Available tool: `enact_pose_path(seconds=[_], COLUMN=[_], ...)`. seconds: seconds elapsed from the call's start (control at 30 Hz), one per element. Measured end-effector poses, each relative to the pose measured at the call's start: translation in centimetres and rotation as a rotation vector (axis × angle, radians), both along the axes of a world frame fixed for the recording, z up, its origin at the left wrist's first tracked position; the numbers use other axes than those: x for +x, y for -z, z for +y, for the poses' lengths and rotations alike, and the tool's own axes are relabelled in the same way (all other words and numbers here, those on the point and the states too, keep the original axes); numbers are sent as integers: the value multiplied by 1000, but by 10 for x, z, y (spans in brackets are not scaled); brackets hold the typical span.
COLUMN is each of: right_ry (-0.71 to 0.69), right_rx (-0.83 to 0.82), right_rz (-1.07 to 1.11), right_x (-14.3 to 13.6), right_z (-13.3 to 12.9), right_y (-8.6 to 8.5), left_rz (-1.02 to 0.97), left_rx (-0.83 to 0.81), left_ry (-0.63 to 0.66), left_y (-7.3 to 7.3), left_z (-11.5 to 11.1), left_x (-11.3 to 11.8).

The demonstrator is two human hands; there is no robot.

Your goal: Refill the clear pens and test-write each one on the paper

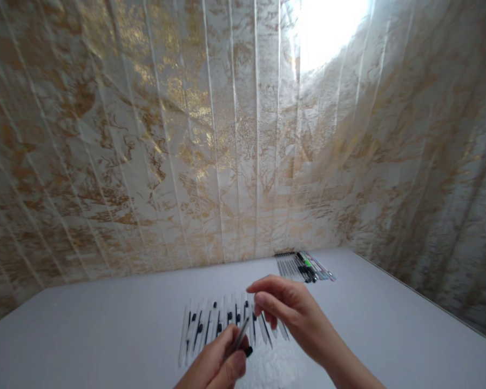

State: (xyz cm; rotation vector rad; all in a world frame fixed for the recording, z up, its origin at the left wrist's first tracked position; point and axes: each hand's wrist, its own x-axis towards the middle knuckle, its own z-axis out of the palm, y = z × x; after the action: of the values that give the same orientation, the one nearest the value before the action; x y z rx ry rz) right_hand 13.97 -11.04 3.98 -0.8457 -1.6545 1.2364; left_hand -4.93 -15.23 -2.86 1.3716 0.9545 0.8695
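Observation:
My left hand (227,359) is closed around a slim pen (241,334) with a dark tip, which slants up and to the right. A small black pen cap (248,351) shows at its fingers; whether they grip it I cannot tell. Just above and to the right, my right hand (285,302) hovers with thumb and forefinger curled towards each other; anything between them is too small to make out. Behind both hands, a row of clear pen barrels (183,337), dark thin refills (266,328) and several black caps (200,327) lies on the white table, partly hidden by the hands.
Farther back on the white table (105,324) lies a group of pens (289,266), some with black parts and one with a green piece (306,263). A shiny gold-patterned curtain (166,162) hangs behind the table's far edge.

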Motion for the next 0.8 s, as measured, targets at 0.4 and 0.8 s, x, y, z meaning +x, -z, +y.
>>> enact_pose_path(seconds=[0.4,0.8], right_ry=[-157,-181], right_rx=[185,6], right_rz=[-134,-435], right_x=[-18,-8], right_z=[-14,-12], right_y=[8,15], left_rz=[-367,-85], left_rx=[-35,-43], left_ry=[-36,-131], left_y=[-11,6], left_z=[-3,9], left_x=[10,-1])
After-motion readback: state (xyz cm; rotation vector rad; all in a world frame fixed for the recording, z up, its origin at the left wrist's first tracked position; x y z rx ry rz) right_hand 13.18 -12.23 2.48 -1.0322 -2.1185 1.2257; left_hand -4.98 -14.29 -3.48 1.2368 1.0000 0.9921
